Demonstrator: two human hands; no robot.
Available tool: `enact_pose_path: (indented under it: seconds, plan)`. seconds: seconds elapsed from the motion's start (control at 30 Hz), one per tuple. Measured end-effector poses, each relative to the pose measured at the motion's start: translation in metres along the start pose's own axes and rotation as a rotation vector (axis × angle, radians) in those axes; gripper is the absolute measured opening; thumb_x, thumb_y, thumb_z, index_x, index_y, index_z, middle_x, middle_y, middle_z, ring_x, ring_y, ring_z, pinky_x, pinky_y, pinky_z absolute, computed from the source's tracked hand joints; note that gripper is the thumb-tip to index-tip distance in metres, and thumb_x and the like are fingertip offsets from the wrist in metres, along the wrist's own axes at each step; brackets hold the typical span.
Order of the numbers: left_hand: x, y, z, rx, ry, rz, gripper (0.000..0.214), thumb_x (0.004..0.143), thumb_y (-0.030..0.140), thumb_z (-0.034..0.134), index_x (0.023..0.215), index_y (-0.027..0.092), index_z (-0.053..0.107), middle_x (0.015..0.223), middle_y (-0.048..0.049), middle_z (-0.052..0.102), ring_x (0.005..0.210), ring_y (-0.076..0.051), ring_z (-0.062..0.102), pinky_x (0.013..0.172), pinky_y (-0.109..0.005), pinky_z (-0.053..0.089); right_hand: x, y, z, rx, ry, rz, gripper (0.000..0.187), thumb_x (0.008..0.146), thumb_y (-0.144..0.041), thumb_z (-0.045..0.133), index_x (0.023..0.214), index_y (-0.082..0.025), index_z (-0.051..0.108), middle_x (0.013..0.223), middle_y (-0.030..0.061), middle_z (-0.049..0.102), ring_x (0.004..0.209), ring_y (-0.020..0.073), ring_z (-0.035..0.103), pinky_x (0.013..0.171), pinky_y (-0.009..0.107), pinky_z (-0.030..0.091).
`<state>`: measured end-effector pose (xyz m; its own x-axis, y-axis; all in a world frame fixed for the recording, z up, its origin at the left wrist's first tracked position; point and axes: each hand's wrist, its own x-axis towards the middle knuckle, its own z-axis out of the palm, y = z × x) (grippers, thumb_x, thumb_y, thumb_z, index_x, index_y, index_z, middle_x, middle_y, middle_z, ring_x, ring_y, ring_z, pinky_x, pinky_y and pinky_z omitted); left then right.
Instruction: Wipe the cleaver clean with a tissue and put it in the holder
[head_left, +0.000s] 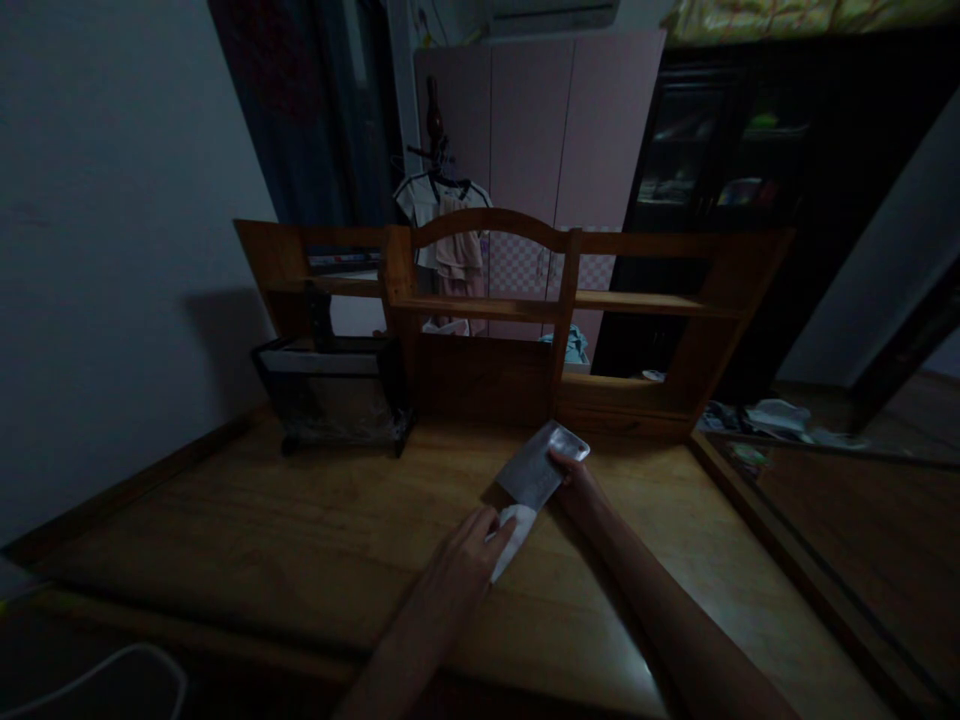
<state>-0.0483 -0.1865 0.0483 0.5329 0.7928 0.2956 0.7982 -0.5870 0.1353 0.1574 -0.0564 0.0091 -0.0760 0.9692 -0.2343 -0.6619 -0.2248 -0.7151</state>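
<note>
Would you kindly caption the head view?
Left hand holding white material, right hand gripping a flat silvery object, above a wooden desk.

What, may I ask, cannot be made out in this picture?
In the head view:
Underside of the flat grey object: facing away.
Most fingers of the right hand: hidden by that object.
Contents of the dark cabinet: too dim and blurred.
Top of the yellow bundle: cut off by the upper edge.

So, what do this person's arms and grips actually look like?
The left grip and right grip are bare human hands, no gloves visible. The left forearm and right forearm show no sleeves, cables or wristwear in view. It's too dim to make out fine markings.
</note>
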Motion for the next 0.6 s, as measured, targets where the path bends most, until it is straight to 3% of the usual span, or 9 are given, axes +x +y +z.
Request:
enact_pose_path:
  seconds: [0.5, 0.6]
  plan:
    - [0.0023, 0.0041, -0.0023, -0.018, 0.002, -0.016, 0.04, 0.089, 0.007, 0.044, 0.125, 0.025, 0.049, 0.104, -0.0042, 0.055, 0.099, -0.016, 0.055, 0.086, -0.028, 0.047, 0.0024, 0.0003, -0.0024, -0.011, -0.02, -0.013, 0.01, 0.073, -0.018, 0.067, 0.083, -0.017, 0.065, 0.073, 0.0035, 0.071, 0.065, 0.0181, 0.067, 0.069, 0.031, 0.055]
    - [-0.0011, 0.0064, -0.0004, -0.048, 0.06, -0.068, 0.035, 0.092, 0.016, 0.043, 0.126, 0.026, 0.05, 0.12, -0.0062, 0.053, 0.108, -0.018, 0.054, 0.09, -0.031, 0.047, 0.0017, 0.0001, -0.002, -0.009, -0.023, -0.025, 0.009, 0.074, -0.018, 0.067, 0.083, -0.016, 0.066, 0.074, 0.0037, 0.072, 0.066, 0.0174, 0.067, 0.07, 0.03, 0.055]
